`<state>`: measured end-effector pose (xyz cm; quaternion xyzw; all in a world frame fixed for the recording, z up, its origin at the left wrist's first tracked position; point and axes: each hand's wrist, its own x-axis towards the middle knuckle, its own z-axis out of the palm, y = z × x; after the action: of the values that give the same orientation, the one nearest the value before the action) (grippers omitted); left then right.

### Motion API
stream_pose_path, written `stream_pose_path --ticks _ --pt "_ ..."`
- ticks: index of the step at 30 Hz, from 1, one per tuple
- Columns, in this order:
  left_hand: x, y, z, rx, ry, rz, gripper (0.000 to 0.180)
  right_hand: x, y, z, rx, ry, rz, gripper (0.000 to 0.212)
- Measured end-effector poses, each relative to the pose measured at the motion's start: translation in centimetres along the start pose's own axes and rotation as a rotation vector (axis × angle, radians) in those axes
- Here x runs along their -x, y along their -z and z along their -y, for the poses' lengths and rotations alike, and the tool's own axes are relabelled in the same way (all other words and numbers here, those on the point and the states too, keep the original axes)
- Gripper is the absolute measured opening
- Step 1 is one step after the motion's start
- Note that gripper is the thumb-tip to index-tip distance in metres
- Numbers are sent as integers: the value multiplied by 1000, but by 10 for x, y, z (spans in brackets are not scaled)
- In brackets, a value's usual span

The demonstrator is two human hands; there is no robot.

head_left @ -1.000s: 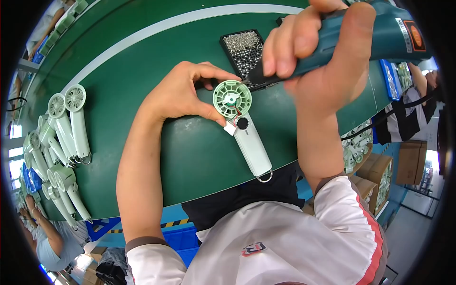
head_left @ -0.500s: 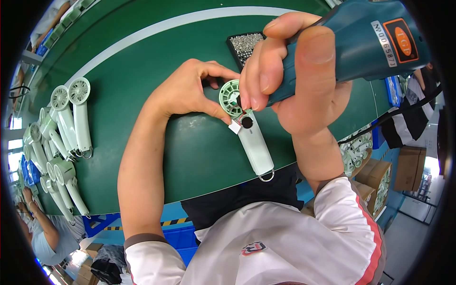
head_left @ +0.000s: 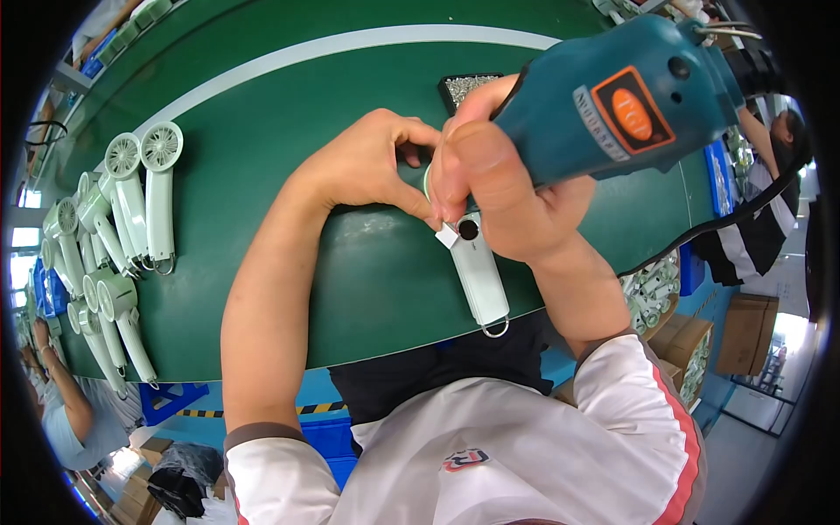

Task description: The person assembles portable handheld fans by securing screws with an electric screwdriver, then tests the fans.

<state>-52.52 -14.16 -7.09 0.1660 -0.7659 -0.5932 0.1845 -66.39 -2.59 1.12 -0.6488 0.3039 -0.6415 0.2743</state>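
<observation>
A pale green handheld fan (head_left: 481, 284) lies on the green table before me, its handle toward my body and a metal loop at the handle's end. My left hand (head_left: 367, 166) grips it by the head, thumb beside a small white block (head_left: 448, 235) at the neck. A round black part (head_left: 468, 229) sits on the handle's top. Closed around a teal electric screwdriver (head_left: 560, 114), my right hand (head_left: 507, 188) is directly above the fan head. My fingers hide most of that head and the screwdriver's tip.
Several assembled fans (head_left: 122, 157) lie grouped at the left of the table. A black tray of small screws (head_left: 464, 87) stands beyond my hands. The screwdriver's black cord (head_left: 717, 223) runs down the right side. Cartons (head_left: 674, 341) stand at lower right; a co-worker's arm (head_left: 66, 385) shows at far left.
The screwdriver and my right hand have shifted left over the fan head, which showed openly before and is now mostly covered. My left hand keeps its grip.
</observation>
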Motion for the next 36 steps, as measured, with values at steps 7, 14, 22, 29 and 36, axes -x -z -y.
stream_pose_path --ticks 7,14,22,29,36 --pt "-3 0 -4 -2 -25 22 53 0 -7 1 -27 -72 -11 12" --pt "2 -2 -5 166 -1 10 52 -1 -5 3 -24 -89 31 7" --pt "-3 1 -24 -105 -24 132 70 -20 72 -6 -283 62 -235 29" --pt "-4 -1 -18 -61 -35 118 72 -26 80 -44 137 -52 -568 24" --pt "-4 -3 -14 -7 -43 80 66 -27 79 -48 123 -54 -612 16"
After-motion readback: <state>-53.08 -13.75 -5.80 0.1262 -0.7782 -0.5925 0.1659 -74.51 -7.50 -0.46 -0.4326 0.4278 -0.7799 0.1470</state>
